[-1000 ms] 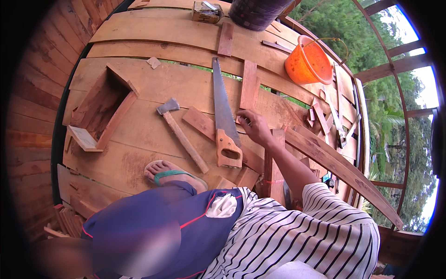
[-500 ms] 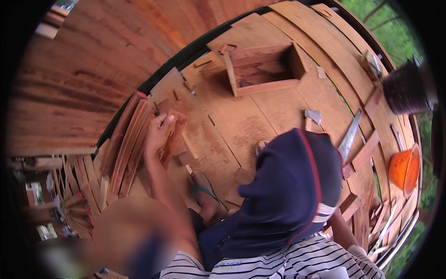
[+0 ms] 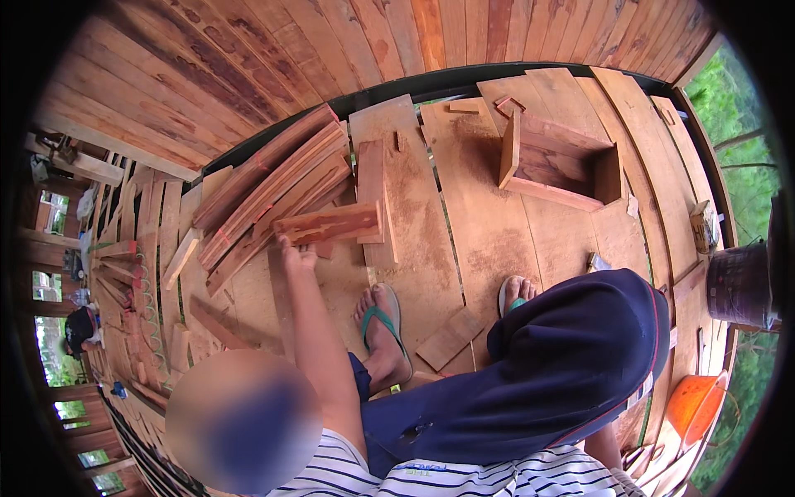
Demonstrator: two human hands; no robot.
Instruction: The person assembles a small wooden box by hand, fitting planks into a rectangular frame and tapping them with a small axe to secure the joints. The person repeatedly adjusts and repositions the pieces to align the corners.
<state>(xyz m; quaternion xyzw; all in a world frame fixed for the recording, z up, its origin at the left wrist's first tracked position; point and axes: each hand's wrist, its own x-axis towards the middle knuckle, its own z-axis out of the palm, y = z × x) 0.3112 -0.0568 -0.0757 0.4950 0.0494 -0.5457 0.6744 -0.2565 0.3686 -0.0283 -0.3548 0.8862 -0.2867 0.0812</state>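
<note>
My left hand (image 3: 298, 255) grips a short reddish-brown wooden board (image 3: 327, 224) by its near left edge, fingers closed on it. The board lies roughly level from left to right, its right end in front of other short wood pieces (image 3: 371, 178). Just beyond and left of the hand, long boards (image 3: 273, 178) lie stacked at a slant. My right forearm (image 3: 604, 447) drops behind my raised right knee, and the hand itself is hidden. At the far right sits an open wooden box (image 3: 559, 157) without a top.
An orange bucket (image 3: 694, 407) and a dark bucket (image 3: 739, 284) stand on the right. A loose wood block (image 3: 450, 338) lies between my sandalled feet. Sawdust and narrow gaps mark the plank floor (image 3: 489, 240). A plank wall (image 3: 331, 50) rises along the far side.
The view has swung left, so the box and buckets appear farther right. The board in my left hand has turned from steeply slanted to nearly level.
</note>
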